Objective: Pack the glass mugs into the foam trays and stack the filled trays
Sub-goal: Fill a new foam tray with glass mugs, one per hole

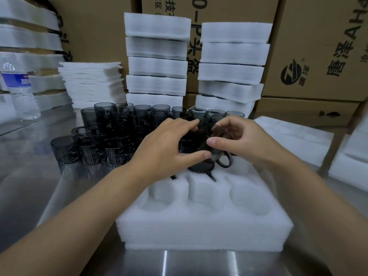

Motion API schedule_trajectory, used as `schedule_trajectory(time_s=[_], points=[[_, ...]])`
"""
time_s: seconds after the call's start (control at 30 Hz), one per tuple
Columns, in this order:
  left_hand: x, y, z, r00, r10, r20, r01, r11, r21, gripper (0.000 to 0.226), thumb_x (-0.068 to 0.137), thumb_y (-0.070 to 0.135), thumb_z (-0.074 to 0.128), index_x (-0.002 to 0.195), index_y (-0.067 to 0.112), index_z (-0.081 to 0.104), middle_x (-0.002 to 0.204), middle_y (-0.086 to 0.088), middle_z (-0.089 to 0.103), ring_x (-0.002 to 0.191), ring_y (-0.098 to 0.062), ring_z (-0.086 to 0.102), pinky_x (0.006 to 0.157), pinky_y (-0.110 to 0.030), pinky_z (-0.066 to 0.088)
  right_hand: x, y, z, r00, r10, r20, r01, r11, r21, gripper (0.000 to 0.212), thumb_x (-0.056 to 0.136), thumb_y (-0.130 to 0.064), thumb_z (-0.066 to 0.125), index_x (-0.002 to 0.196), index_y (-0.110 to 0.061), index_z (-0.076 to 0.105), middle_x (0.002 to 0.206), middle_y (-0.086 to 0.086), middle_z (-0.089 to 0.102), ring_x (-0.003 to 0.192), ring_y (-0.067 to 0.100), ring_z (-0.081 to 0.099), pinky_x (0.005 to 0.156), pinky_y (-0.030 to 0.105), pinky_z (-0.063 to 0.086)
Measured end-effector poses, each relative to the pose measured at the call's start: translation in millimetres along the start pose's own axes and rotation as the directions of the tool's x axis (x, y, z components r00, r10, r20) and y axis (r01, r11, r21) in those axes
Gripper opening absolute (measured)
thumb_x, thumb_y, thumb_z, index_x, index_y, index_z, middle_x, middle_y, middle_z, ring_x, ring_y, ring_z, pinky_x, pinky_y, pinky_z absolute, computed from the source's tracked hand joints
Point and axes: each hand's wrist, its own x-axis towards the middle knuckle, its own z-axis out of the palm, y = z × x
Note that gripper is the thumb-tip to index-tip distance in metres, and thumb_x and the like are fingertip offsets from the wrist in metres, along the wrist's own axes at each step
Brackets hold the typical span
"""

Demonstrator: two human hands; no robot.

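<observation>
While both hands close on it, a dark glass mug [218, 136] hangs tilted above the far row of the foam tray [203, 226]. The right hand [245, 140] has its thumb on the mug's side and its fingers curled over the top. The left hand [169, 144] pinches it from the other side, thumb beneath and forefinger above. The mug's handle points down toward the foam. Directly under it a second mug [201, 166] lies in a far pocket, partly hidden by the left thumb (how deep it sits cannot be told). The near pockets of the tray hold nothing. The tray rests on a steel worktop [29, 176], right in front of the person. Behind the hands and to the left, a crowd of loose mugs [119, 132] stands close together, blocking the way to the back of the worktop. Beyond these rise two stacks of trays [157, 56], the right one [233, 62] leaning a little, with a lower pile of flat foam sheets [91, 82] on their left. A water bottle [20, 90] stands at the far left before another foam stack [25, 36]. An unfilled tray [298, 140] lies to the right, and printed cardboard boxes [318, 46] wall in the rear.
</observation>
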Motion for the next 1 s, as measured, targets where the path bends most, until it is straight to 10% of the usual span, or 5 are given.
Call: schedule_trajectory(time_s=[0.3,0.7,1.0], points=[[2.4,-6.2,3.9,0.962,-0.092,0.259,0.065,0.992,0.110,0.053,0.088,0.050,0.054,0.137,0.031,0.047,0.135,0.016,0.050,0.125,-0.003,0.037,0.104,-0.026,0.034,-4.8,8.5,-25.8,0.985,0.076,0.152,-0.092,0.991,0.097,0.028,0.067,-0.039,0.070,0.092,-0.026,0.070,0.079,-0.008,0.068,0.079,0.002,0.064,0.070,0.011,0.048],[2.8,-6.7,5.2,0.965,-0.092,0.247,0.070,0.993,0.096,0.040,0.090,0.042,0.056,0.128,0.030,0.058,0.125,0.018,0.056,0.117,-0.004,0.044,0.102,-0.030,0.037,-5.1,8.5,-29.9,0.976,0.075,0.202,-0.085,0.996,0.039,0.042,0.052,-0.057,0.071,0.084,-0.030,0.069,0.074,-0.006,0.056,0.072,0.007,0.052,0.071,0.025,0.039],[2.2,-5.8,4.7,0.970,-0.075,0.230,0.061,0.996,0.067,0.037,0.089,0.042,0.056,0.124,0.032,0.060,0.110,0.025,0.054,0.109,0.000,0.045,0.097,-0.027,0.040,-4.8,11.1,-33.0,0.964,0.105,0.244,-0.106,0.994,-0.009,0.031,0.056,-0.049,0.077,0.083,-0.036,0.070,0.066,-0.015,0.055,0.065,0.002,0.050,0.060,0.011,0.039]])
